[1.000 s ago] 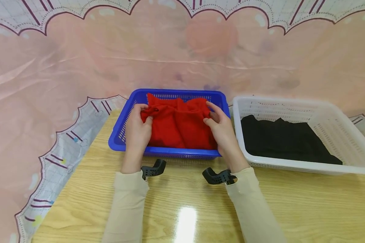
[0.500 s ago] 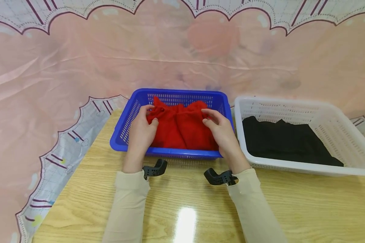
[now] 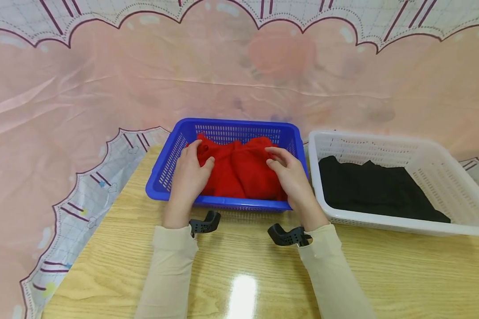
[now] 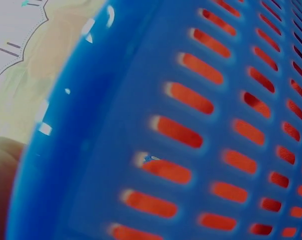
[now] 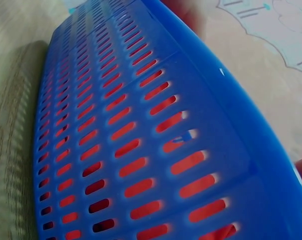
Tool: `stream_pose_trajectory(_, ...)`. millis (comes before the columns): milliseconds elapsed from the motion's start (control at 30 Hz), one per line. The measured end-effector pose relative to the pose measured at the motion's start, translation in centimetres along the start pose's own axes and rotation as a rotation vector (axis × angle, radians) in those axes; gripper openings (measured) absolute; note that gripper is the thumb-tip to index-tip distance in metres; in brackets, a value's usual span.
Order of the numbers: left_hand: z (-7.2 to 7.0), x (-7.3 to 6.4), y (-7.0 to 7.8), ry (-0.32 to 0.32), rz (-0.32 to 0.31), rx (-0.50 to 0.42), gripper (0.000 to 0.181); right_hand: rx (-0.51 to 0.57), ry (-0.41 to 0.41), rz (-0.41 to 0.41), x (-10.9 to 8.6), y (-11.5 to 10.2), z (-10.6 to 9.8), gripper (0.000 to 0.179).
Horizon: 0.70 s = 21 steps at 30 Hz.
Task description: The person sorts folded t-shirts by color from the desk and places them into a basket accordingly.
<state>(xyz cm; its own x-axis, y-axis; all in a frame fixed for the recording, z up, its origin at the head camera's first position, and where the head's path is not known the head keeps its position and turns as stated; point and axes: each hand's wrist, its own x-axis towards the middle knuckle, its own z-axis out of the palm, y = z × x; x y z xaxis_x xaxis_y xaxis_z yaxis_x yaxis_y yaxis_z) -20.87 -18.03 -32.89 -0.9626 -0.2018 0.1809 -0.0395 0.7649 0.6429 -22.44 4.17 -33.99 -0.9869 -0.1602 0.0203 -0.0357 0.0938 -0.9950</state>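
In the head view a folded red garment [image 3: 239, 170] lies inside a blue plastic basket [image 3: 239, 204]. My left hand [image 3: 189, 173] is over its left side, thumb and fingers spread apart and fingertips at the cloth. On the other side my right hand [image 3: 291, 175] rests over the garment's right edge, with a gap between its curved thumb and fingers. Both wrist views are mostly filled by the basket's slotted outer wall [image 4: 105, 115], and red cloth [image 5: 193, 186] shows through the slots. Only a blurred bit of each hand appears there.
To the right stands a white plastic basket [image 3: 367, 218] with a folded black garment [image 3: 375, 190] in it. Both baskets are on a wood-grain table [image 3: 115, 257]. A pink patterned cloth [image 3: 183, 62] hangs behind. Each wrist carries a black camera mount [image 3: 205, 223].
The red garment has settled lower into the blue basket. My hands have loosened from its top corners; the left has shifted slightly right and its fingers have spread.
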Motion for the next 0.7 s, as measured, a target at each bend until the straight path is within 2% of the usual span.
stream_pose_trajectory(167, 0.04, -0.10, -0.05, -0.011, 0.017, 0.047, 0.057, -0.028, 0.028, -0.002, -0.02, 0.03, 0.00, 0.034)
stream_pose_trajectory(333, 0.06, -0.05, -0.21, -0.018, 0.018, 0.076, 0.058, -0.029, 0.019, -0.001, 0.02, 0.04, 0.11, 0.034)
stream_pose_trajectory(433, 0.19, -0.13, -0.24, 0.016, 0.009, 0.062, 0.057, -0.027, 0.010, 0.003, 0.00, 0.07, 0.17, 0.033)
stream_pose_trajectory(567, 0.39, -0.35, -0.08, 0.097, -0.004, 0.049, 0.051, -0.022, -0.002, -0.010, -0.08, 0.11, 0.16, 0.032)
stream_pose_trajectory(700, 0.42, -0.47, 0.11, 0.084, -0.015, 0.072, 0.050, -0.016, -0.011, -0.031, -0.14, 0.18, 0.14, 0.032)
